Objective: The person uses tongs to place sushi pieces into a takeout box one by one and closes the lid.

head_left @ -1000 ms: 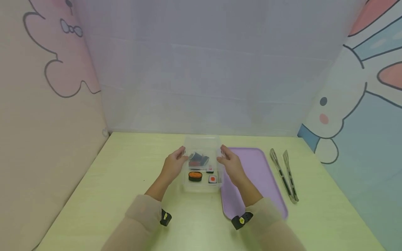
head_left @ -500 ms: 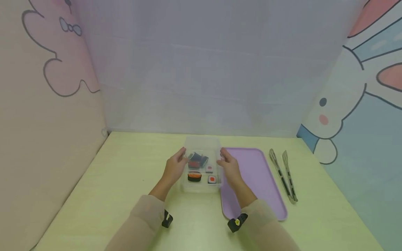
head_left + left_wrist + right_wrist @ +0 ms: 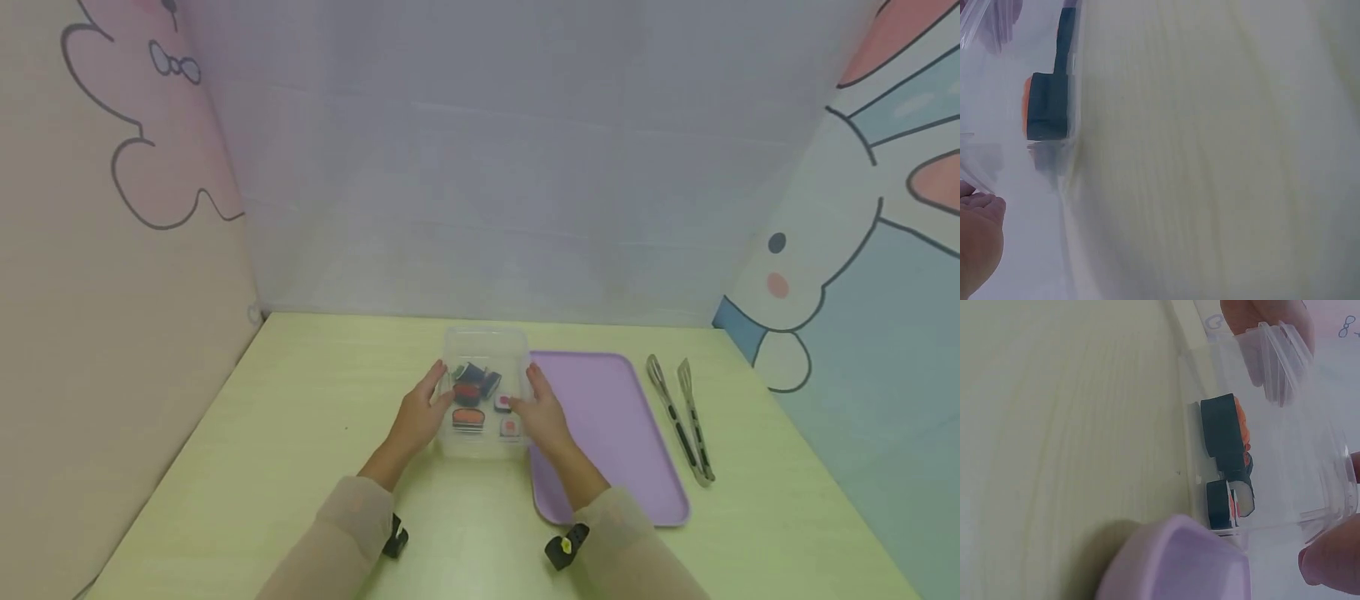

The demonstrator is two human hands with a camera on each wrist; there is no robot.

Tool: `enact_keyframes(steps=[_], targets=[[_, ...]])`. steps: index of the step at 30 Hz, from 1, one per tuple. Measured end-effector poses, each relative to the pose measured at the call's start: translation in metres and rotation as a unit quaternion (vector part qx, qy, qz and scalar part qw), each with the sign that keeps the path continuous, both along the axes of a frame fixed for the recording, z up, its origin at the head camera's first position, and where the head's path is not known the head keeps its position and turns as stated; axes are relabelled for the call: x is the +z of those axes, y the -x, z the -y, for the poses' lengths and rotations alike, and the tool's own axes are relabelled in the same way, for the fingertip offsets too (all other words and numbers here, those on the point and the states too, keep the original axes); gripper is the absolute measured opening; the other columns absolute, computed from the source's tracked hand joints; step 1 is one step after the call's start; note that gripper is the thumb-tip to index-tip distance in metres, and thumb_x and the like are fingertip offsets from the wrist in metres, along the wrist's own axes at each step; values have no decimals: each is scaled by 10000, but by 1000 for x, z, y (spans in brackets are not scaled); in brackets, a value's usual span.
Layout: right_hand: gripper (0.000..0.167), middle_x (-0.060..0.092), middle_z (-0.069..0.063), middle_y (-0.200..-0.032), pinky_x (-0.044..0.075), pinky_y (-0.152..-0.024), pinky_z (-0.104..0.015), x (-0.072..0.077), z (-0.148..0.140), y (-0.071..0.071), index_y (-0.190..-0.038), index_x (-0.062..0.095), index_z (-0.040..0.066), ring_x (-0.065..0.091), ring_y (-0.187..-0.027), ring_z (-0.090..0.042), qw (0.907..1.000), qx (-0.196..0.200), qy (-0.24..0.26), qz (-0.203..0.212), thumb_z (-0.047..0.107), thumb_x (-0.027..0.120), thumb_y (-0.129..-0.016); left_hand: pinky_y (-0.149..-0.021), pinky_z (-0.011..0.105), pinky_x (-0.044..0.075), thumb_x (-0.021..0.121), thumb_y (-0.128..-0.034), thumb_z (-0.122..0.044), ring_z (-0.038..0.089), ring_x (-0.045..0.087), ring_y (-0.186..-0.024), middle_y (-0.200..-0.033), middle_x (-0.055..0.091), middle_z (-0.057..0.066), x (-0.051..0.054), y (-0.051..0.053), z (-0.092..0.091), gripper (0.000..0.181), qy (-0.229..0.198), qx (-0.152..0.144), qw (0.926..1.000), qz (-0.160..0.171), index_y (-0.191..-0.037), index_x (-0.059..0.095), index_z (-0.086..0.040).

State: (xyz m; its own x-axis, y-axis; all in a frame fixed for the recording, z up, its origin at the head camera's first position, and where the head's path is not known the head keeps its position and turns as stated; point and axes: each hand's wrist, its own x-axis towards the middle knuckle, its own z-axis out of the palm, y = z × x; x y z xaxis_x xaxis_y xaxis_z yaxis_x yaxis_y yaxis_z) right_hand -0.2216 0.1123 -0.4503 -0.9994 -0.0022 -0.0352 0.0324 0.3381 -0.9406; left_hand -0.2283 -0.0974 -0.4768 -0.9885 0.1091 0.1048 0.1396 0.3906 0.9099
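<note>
A clear plastic box (image 3: 480, 451) stands on the table with several toy-like sushi pieces inside. Orange-topped gunkan sushi (image 3: 468, 419) and a small maki roll (image 3: 510, 427) lie toward the near side. Farther back are another small roll (image 3: 502, 403), a red-topped piece (image 3: 467, 393) and dark-wrapped pieces (image 3: 471, 372). Over the box is a clear lid (image 3: 1329, 456), gripped at its left by my left hand (image 3: 417, 415) and at its right by my right hand (image 3: 543, 417). In the head view both thumbs reach over the top. Whether the lid touches the rim all round is unclear.
A purple tray (image 3: 607, 425) lies just right of the box, partly beneath my right forearm. Metal tongs (image 3: 681, 421) with dark grips rest farther right. A pale curtain (image 3: 480, 192) hangs behind the table, with patterned walls on both sides.
The lid has come down toward me and now covers the near sushi pieces too. Both hands have lowered slightly, and the thumbs have moved farther inward over the top.
</note>
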Motion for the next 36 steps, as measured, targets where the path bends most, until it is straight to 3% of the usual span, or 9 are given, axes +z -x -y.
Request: enact_keyframes(steps=[7,11,14,16,19,26,28,31,36], targets=[[716,113,-191,-1596,115,-1139,-541,-6,2,-1,-1483,223,-114,138,-1431,-404,9935,286,-1040,-364,192,608,-963,-1131,516,202,561,-999,-216,352,191,-1430,-1590,187,145,4,1,-5,652,387,-38,9992,23,-1525,247,7],[755,11,-166,-1611,157,-1131,-544,-10,2,-2,-1513,133,-83,547,-1196,-330,9875,573,-1408,-406,320,528,-1011,-1127,538,197,538,-1013,-260,372,170,-1430,-1601,125,163,6,-2,-10,687,916,-79,9958,-20,-1529,191,31],[769,-13,-152,-1614,163,-1130,-542,-11,1,-5,-1524,120,-62,655,-1009,-279,9856,625,-1509,-436,389,488,-1022,-1124,542,202,491,-1033,-284,382,160,-1428,-1604,80,181,6,-4,-11,684,1285,-161,9916,-76,-1527,155,49],[763,-13,-157,-1613,153,-1132,-541,-11,0,-7,-1525,123,-60,646,-1034,-300,9848,616,-1554,-463,399,473,-1026,-1125,535,201,460,-1045,-279,384,161,-1427,-1601,73,196,4,-5,-12,664,1424,-206,9895,-136,-1522,147,62],[748,9,-170,-1610,144,-1133,-543,-12,0,-8,-1523,141,-60,463,-1270,-389,9836,537,-1644,-518,398,466,-1028,-1131,523,195,426,-1057,-241,380,157,-1427,-1597,67,211,3,-6,-14,626,1508,-262,9880,-209,-1515,145,80],[756,-2,-188,-1605,150,-1124,-569,-9,-2,-6,-1527,119,-56,511,-1222,-388,9832,747,-1591,-489,404,458,-1031,-1133,522,190,419,-1058,-291,369,135,-1435,-1604,31,196,7,-7,-10,659,1654,-412,9853,-72,-1526,116,61],[755,-17,-212,-1598,144,-1118,-585,-5,-4,-3,-1525,100,-63,320,-1359,-427,9825,880,-1581,-447,384,460,-1035,-1133,532,182,441,-1048,-347,378,129,-1434,-1604,19,197,12,-6,-7,712,1639,-513,9851,85,-1531,100,51],[733,-1,-259,-1583,134,-1118,-590,-1,-9,8,-1516,92,-85,68,-1425,-451,9794,952,-1712,-499,330,463,-1040,-1125,563,176,465,-1034,-386,410,133,-1427,-1598,14,218,19,2,-2,756,1563,-665,9852,217,-1532,97,49],[674,71,-316,-1556,112,-1132,-570,0,-12,36,-1501,112,-114,96,-1418,-465,9738,912,-1986,-631,246,451,-1043,-1128,566,162,431,-1046,-369,402,127,-1433,-1604,-2,200,22,26,3,716,1689,-715,9829,176,-1545,90,15]])
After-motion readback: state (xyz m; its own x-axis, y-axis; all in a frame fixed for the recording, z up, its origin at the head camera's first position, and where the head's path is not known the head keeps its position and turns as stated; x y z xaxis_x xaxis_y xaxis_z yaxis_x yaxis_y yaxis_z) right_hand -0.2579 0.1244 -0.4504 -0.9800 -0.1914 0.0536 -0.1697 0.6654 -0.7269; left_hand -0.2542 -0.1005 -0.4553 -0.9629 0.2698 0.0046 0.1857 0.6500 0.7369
